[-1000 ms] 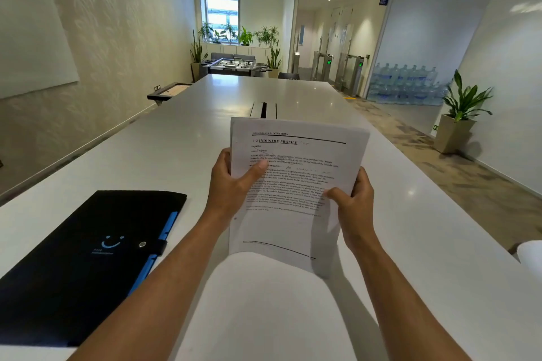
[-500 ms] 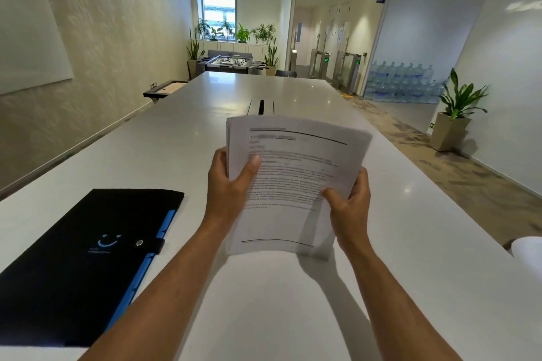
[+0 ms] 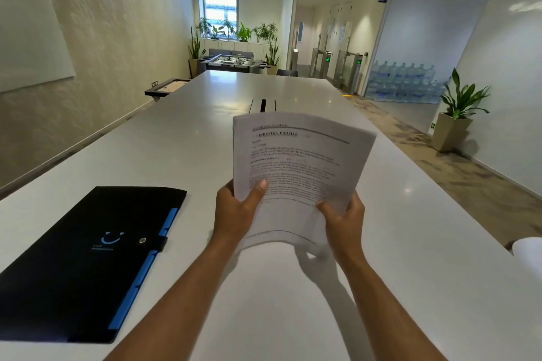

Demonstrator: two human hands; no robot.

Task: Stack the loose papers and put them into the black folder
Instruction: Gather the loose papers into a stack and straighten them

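A stack of printed white papers (image 3: 296, 164) is held upright above the long white table (image 3: 187, 143), its bottom edge blurred just over the surface. My left hand (image 3: 236, 214) grips the stack's lower left edge, thumb on the front page. My right hand (image 3: 344, 224) grips the lower right edge. The black folder (image 3: 73, 261) with a blue spine strip and a snap button lies shut and flat on the table to the left of my left forearm.
A cable slot (image 3: 262, 105) is set into the table beyond the papers. A white rounded object (image 3: 529, 252) shows at the right edge. A potted plant (image 3: 457, 114) stands on the floor to the right.
The stack has been lifted and dropped slightly in both hands; its pages now bow more and the bottom edge is blurred. The folder has not moved.
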